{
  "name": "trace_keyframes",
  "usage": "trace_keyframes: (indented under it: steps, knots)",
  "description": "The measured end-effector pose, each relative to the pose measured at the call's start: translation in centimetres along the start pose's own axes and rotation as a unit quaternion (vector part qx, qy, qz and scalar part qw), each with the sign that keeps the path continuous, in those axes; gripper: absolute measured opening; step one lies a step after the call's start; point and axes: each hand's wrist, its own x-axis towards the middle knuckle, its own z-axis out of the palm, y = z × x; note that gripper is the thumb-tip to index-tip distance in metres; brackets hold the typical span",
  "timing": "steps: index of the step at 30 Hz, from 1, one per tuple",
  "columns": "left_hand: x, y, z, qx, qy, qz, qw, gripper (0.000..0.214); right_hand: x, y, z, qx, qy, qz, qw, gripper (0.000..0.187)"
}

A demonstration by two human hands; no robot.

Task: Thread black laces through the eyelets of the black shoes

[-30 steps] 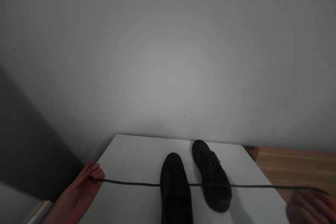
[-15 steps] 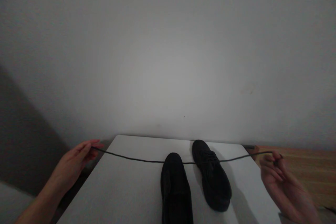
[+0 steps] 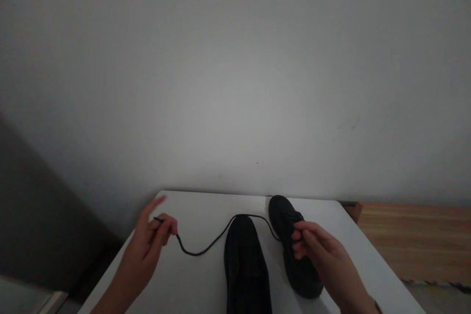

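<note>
A black shoe [image 3: 246, 260] stood nearest on a white table [image 3: 176, 284], its toe pointed to the far side and its heel end cut off at the near edge of view. To the left, a person's left hand [image 3: 147, 238] gripped one end of a black lace [image 3: 196, 254] between thumb and fingers, index finger raised, a short tip poking out. To the right, the right hand [image 3: 326, 248] reached over a laced black shoe [image 3: 301, 274], its fingertips pinched on the lace, whose last stretch I could hardly pick out against the dark upper. Between the hands the lace sagged low on the left, rose to the near shoe's toe and dipped toward the laced shoe; whether it touched the toe, I could not tell. The laced shoe sat tilted toward the far left. Beyond, at far right, lay a wood-grained surface [image 3: 423, 240], and a pale wall [image 3: 235, 83] rose behind the table.
</note>
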Motion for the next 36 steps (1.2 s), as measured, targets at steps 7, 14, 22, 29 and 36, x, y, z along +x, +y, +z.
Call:
trace_keyframes:
  steps: [7, 14, 22, 29, 36]
  knots:
    - [-2.6, 2.2, 6.0, 0.048, -0.173, 0.040, 0.983, 0.024, -0.3, 3.4, 0.9, -0.133, 0.027, -0.060, 0.989, 0.034]
    - [-1.4, 5.4, 13.6, 0.223, -0.313, 0.022, 0.923, 0.029, 0.2, 2.8, 3.0, -0.279, 0.108, -0.263, 0.917, 0.015]
    - [-2.2, 4.2, 15.5, 0.259, -0.331, -0.001, 0.907, 0.014, -0.2, 5.2, 5.5, -0.126, 0.051, -0.121, 0.983, 0.029]
    - [-5.2, 2.2, 14.0, 0.240, -0.326, -0.002, 0.915, 0.009, -0.6, 7.6, 4.0, -0.232, -0.016, -0.150, 0.961, 0.021]
    - [-5.9, 2.2, 12.7, 0.198, -0.325, -0.008, 0.925, 0.020, -2.0, 8.5, 2.7, -0.295, -0.072, -0.134, 0.943, 0.023]
